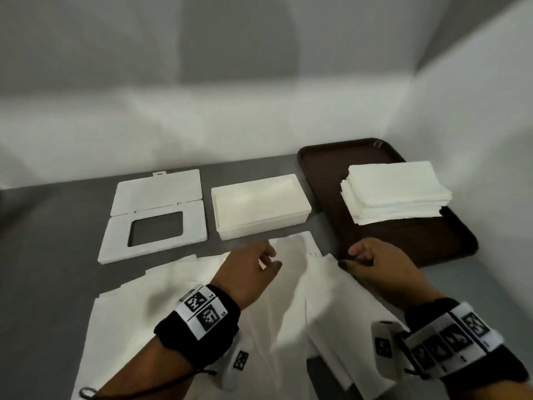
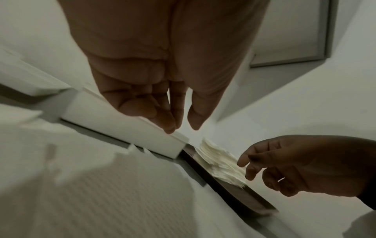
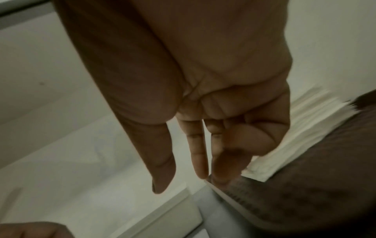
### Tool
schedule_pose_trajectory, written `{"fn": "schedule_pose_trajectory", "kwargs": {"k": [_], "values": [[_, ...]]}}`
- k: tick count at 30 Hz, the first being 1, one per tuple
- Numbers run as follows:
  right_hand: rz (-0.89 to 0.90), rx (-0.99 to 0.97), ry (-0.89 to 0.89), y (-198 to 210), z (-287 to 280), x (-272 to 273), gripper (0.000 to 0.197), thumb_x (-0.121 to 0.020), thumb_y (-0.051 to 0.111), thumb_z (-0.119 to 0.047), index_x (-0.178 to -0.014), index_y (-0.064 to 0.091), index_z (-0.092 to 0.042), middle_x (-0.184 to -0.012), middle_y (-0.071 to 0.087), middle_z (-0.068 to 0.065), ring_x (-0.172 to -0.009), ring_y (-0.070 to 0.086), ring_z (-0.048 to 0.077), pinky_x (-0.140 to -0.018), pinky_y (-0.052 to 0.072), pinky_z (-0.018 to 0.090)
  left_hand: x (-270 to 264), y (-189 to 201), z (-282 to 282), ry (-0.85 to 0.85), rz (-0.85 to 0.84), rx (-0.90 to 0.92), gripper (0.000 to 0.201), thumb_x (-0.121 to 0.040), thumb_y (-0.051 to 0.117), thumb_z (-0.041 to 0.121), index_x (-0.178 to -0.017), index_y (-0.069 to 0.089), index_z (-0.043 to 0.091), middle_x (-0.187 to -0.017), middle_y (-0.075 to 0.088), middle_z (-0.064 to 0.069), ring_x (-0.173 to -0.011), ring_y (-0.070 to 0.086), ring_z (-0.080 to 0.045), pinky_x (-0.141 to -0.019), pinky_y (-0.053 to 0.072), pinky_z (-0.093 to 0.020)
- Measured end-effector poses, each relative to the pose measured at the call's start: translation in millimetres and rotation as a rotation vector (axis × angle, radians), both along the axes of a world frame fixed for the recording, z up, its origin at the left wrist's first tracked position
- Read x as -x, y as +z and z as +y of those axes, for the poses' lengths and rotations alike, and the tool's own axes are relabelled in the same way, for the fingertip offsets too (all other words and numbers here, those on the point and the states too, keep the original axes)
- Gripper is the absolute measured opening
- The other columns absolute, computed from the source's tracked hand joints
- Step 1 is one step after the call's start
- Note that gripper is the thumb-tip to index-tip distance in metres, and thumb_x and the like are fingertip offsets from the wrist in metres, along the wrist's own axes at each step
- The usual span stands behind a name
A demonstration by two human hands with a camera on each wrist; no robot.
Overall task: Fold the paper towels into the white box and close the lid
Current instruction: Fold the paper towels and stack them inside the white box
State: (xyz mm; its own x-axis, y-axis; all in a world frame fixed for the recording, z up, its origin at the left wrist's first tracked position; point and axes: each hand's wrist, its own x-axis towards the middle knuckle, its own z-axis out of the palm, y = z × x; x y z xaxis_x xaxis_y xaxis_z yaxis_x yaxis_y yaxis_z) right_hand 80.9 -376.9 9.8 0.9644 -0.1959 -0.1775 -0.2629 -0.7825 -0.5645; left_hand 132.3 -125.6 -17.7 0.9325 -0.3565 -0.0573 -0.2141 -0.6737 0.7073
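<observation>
Neither hand gripped anything: left hand (image 1: 253,265) and right hand (image 1: 377,265) hovered with loosely curled fingers over the unfolded paper towels (image 1: 178,301).
Beyond them sat the open white box (image 1: 259,206), its lid (image 1: 155,215) lying left, and a folded stack (image 1: 395,192) on the brown tray (image 1: 326,180); the left wrist view showed embossed towel texture; grey table (image 1: 52,241), white walls.

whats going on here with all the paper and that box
A person is working over paper towels spread on a grey table. The left hand hovers above the sheets, fingers loose. The right hand reaches to a sheet's edge beside the brown tray; whether it grips is unclear. The white box sits open and empty, its lid lying beside it. More towels are stacked on the tray.
</observation>
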Motion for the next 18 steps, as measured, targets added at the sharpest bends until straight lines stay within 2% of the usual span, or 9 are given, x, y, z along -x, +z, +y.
{"fn": "schedule_pose_trajectory", "kwargs": {"k": [2,5,8,11,15,18], "values": [[0.072,0.053,0.001,-8,-6,20,0.025,-0.080,0.074,-0.040,-0.088,0.063,-0.019,-0.082,0.063,-0.005,-0.079,0.059,0.014,-0.064,0.043,0.021,7,-1,-10,-0.080,0.000,-0.035,0.020,-0.089,0.061,0.035,-0.104,0.060,0.022,-0.093,0.061,0.011,-0.066,0.051,0.001,-0.067,0.037,-0.015],[0.208,0.143,-0.049,-19,-11,51,0.026,-0.081,0.071,-0.045,-0.093,0.060,-0.025,-0.088,0.060,-0.008,-0.078,0.056,0.009,-0.063,0.039,0.021,17,-5,-27,-0.193,-0.008,-0.095,0.025,-0.089,0.060,0.036,-0.109,0.059,0.020,-0.102,0.059,0.007,-0.078,0.054,-0.005,-0.075,0.040,-0.017],[0.271,0.221,-0.090,-29,-12,67,0.044,-0.081,0.070,-0.047,-0.111,0.058,-0.018,-0.100,0.054,-0.004,-0.091,0.053,0.014,-0.073,0.039,0.025,24,-14,-42,-0.234,0.024,-0.154,0.036,-0.089,0.060,0.039,-0.119,0.054,0.020,-0.114,0.054,0.003,-0.096,0.056,-0.011,-0.085,0.043,-0.021],[0.287,0.264,-0.114,-36,-7,72,0.055,-0.076,0.073,-0.049,-0.116,0.055,-0.016,-0.116,0.055,0.002,-0.107,0.055,0.022,-0.087,0.046,0.031,26,-21,-56,-0.250,0.033,-0.255,0.048,-0.087,0.061,0.041,-0.127,0.048,0.019,-0.124,0.049,-0.003,-0.112,0.052,-0.020,-0.096,0.042,-0.031],[0.296,0.293,-0.141,-37,0,73,0.054,-0.070,0.078,-0.047,-0.111,0.057,-0.018,-0.118,0.059,0.004,-0.108,0.057,0.025,-0.090,0.050,0.039,26,-25,-67,-0.252,0.052,-0.323,0.056,-0.084,0.064,0.041,-0.131,0.044,0.017,-0.127,0.048,-0.006,-0.116,0.050,-0.024,-0.099,0.041,-0.035],[0.304,0.249,-0.153,-37,1,73,0.049,-0.072,0.078,-0.041,-0.110,0.057,-0.019,-0.116,0.061,0.003,-0.107,0.058,0.025,-0.089,0.051,0.039,26,-28,-70,-0.236,0.066,-0.322,0.060,-0.082,0.066,0.040,-0.132,0.043,0.018,-0.126,0.047,-0.007,-0.117,0.050,-0.025,-0.100,0.042,-0.037]]}}
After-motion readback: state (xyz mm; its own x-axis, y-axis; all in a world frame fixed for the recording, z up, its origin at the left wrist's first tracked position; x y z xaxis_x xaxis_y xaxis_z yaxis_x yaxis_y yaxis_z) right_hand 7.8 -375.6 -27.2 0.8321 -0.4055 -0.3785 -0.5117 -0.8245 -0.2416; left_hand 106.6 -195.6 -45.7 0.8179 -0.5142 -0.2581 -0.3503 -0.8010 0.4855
